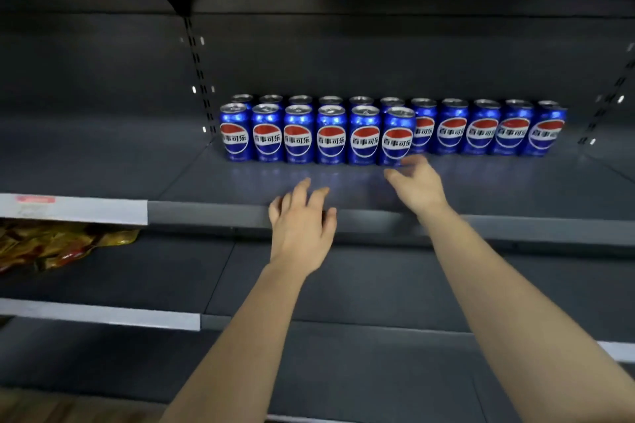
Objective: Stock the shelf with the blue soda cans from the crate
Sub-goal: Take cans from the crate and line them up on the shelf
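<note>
Head view: I see blue soda cans (330,139) upright in two rows along the shelf's (515,189) back edge, front row only at left. Left hand (302,227) over the front edge, fingers loosely spread, empty. Right hand (417,185) just before the front row's right end, fingers relaxed, empty; blurred, contact unclear. Snack bags (51,244) at the lower shelf's (343,278) left edge.

Blue cans (330,135) with red-white-blue round emblems stand on a dark grey shelf (206,182).
</note>
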Available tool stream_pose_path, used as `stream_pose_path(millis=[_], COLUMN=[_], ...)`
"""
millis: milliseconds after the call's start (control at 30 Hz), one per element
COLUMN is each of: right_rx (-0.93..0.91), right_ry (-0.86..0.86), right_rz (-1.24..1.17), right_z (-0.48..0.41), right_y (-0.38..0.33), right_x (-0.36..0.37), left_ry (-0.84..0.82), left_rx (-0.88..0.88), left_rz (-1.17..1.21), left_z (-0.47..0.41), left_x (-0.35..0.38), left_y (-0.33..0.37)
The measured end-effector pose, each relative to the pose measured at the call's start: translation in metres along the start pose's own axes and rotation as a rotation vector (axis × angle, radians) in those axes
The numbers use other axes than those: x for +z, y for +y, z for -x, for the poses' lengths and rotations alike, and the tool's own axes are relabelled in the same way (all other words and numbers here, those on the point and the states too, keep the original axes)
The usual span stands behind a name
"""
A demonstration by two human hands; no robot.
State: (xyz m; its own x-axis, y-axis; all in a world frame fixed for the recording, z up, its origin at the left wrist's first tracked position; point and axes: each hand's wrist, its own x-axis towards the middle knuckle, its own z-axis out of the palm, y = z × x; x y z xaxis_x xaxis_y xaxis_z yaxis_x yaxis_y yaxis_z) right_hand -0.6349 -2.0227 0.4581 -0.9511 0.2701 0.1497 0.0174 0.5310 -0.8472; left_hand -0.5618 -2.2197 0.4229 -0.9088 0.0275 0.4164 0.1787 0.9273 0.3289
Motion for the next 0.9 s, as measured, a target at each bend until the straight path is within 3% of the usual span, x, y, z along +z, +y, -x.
stream_pose_path(millis=[300,667,900], right_rx=[-0.153,0.146,0.219], right_ry=[0.065,-0.246,-0.365], right_rz=[0.158,0.242,0.28], right_z=[0.148,0.318,0.376], right_y=[-0.016,0.043,0.073], right_x=[0.061,0.153,0.173], left_ry=[-0.02,-0.405,-0.493], left_rx=[0.16,0.017,-0.094], left_rz=[0.085,0.01,-0.016], left_z=[0.097,0.226,0.294], left_x=[-0.042,-0.063,-0.06], left_y=[-0.094,-0.187,-0.203])
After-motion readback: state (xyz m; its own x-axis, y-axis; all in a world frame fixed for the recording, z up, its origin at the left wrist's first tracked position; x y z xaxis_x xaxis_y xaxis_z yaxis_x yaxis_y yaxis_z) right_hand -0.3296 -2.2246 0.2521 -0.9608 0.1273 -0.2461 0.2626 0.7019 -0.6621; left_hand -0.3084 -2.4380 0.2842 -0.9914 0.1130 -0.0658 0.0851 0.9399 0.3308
